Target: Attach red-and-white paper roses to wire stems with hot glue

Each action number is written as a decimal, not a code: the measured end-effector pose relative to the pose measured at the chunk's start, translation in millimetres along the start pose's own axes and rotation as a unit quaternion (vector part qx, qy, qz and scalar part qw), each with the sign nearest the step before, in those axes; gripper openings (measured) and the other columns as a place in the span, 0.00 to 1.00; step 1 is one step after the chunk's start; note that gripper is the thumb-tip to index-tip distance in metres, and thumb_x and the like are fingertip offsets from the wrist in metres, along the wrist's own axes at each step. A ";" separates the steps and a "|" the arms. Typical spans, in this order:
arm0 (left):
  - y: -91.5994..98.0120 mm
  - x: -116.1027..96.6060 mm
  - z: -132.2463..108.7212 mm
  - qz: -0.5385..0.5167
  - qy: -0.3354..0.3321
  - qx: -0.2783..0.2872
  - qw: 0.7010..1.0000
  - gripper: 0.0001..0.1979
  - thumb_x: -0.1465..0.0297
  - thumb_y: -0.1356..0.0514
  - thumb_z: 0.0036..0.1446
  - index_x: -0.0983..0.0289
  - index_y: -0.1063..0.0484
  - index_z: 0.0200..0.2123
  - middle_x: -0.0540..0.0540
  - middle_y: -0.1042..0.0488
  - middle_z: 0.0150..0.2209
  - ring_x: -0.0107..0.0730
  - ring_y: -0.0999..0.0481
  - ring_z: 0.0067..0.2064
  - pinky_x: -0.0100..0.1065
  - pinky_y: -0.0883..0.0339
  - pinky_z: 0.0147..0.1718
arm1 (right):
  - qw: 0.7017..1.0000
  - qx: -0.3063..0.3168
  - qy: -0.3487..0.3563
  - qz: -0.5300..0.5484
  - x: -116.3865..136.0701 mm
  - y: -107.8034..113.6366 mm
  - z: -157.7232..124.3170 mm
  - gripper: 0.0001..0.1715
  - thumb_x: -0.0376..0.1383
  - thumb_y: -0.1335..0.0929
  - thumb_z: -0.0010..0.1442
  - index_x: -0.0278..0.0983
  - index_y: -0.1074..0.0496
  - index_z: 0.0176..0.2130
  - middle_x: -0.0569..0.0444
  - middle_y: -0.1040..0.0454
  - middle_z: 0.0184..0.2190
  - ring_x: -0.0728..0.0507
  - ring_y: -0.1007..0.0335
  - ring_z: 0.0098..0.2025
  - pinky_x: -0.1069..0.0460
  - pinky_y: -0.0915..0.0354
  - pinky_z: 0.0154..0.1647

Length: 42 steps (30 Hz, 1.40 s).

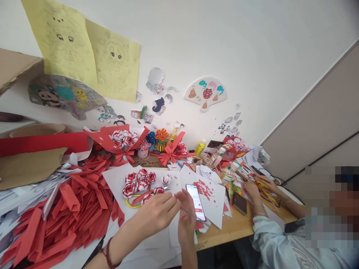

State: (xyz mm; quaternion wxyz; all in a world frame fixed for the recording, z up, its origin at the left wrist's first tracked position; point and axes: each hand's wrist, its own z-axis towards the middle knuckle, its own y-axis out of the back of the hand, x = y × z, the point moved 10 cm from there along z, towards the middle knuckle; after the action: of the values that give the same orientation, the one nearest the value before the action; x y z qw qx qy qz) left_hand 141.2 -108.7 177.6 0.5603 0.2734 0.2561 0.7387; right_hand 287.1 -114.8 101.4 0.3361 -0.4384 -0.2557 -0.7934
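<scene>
My left hand [161, 210], a dark red cord on its wrist, is closed in a pinch over the white paper sheets. Close beside it my right hand [187, 213] has its fingers bent inward, their tips near the left fingertips. What the two hold is too small and hidden to name; a thin pale edge shows at the right palm. Behind my left hand sit several red-and-white paper flowers [142, 184], next to yellow-handled scissors [131, 203] partly covered by red paper. A lit phone [195, 200] lies just beyond my right hand.
Folded red strips [81, 209] and white strips heap up on the left. Red paper scraps [204, 189] lie on a white sheet. Wrapped bouquets [125, 140] and a yellow bottle [200, 147] stand along the wall. At right, another person's hands [254, 192] work among clutter.
</scene>
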 end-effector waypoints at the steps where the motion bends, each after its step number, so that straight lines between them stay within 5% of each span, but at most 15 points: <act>1: 1.1 -1.4 -1.0 0.027 -0.012 -0.005 1.000 0.15 0.79 0.54 0.68 0.65 0.34 0.31 0.52 0.34 0.26 0.33 0.37 0.27 0.36 0.45 0.23 | 1.000 -0.001 0.011 0.012 0.3 -10.2 -9.6 0.25 0.51 0.33 0.65 0.38 0.30 0.54 0.48 0.25 0.44 0.43 0.26 0.41 0.46 0.26 0.41; 4: -3.6 -3.9 -7.1 0.078 -0.033 -0.014 0.996 0.14 0.81 0.53 0.65 0.65 0.35 0.30 0.52 0.35 0.26 0.33 0.37 0.27 0.37 0.45 0.22 | 0.998 -0.023 0.026 0.048 1.6 -23.4 -31.1 0.33 0.56 0.29 0.58 0.38 0.29 0.53 0.49 0.23 0.38 0.42 0.25 0.36 0.48 0.26 0.34; 9: -18.8 -3.5 -21.6 0.099 -0.028 0.009 0.995 0.11 0.81 0.51 0.64 0.66 0.35 0.30 0.52 0.35 0.27 0.34 0.36 0.27 0.37 0.43 0.22 | 0.995 -0.076 0.062 0.005 16.9 -14.0 -40.2 0.06 0.37 0.28 0.61 0.36 0.21 0.36 0.51 0.21 0.32 0.46 0.24 0.31 0.54 0.28 0.29; 12: -19.3 -2.6 -28.5 0.082 -0.025 0.016 0.996 0.11 0.81 0.50 0.63 0.65 0.36 0.30 0.52 0.34 0.27 0.34 0.36 0.27 0.37 0.43 0.22 | 0.988 -0.079 0.126 -0.033 36.5 -15.1 -39.1 0.06 0.33 0.30 0.62 0.37 0.21 0.33 0.55 0.23 0.24 0.49 0.28 0.23 0.56 0.31 0.23; 18: -18.7 17.1 -40.5 0.054 0.032 0.038 0.997 0.10 0.79 0.50 0.66 0.65 0.36 0.32 0.52 0.32 0.28 0.34 0.35 0.28 0.36 0.44 0.24 | 0.972 -0.063 0.211 -0.082 61.4 -29.2 -38.7 0.05 0.29 0.29 0.62 0.37 0.22 0.35 0.56 0.21 0.27 0.49 0.24 0.26 0.58 0.30 0.28; 26: -14.2 36.2 -58.6 0.036 0.066 0.033 0.997 0.11 0.74 0.50 0.70 0.65 0.35 0.33 0.51 0.32 0.27 0.33 0.32 0.28 0.35 0.43 0.25 | 0.983 -0.092 0.155 -0.045 52.8 -16.1 -34.1 0.05 0.33 0.28 0.61 0.35 0.22 0.32 0.55 0.23 0.23 0.48 0.25 0.25 0.57 0.31 0.25; 36: -28.9 19.3 -72.0 0.099 0.023 0.065 0.993 0.11 0.80 0.48 0.65 0.66 0.34 0.30 0.52 0.32 0.28 0.35 0.33 0.28 0.37 0.43 0.25 | 0.980 -0.176 0.083 0.045 32.0 18.2 -49.3 0.07 0.35 0.27 0.60 0.33 0.24 0.33 0.55 0.25 0.22 0.49 0.29 0.22 0.55 0.30 0.23; 42: -35.2 0.1 -75.0 0.102 0.014 0.100 0.990 0.09 0.81 0.46 0.61 0.65 0.34 0.30 0.53 0.32 0.28 0.37 0.34 0.29 0.38 0.44 0.24 | 0.992 -0.069 -0.026 0.103 -1.0 -0.6 -56.7 0.13 0.42 0.26 0.58 0.34 0.25 0.32 0.54 0.25 0.21 0.47 0.27 0.22 0.53 0.28 0.23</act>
State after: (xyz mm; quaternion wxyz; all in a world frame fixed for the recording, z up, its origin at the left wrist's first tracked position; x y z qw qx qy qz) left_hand 113.5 -105.5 99.6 0.4481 0.3427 0.3070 0.7665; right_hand 257.3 -153.9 72.9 0.3785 -0.5050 -0.1626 -0.7585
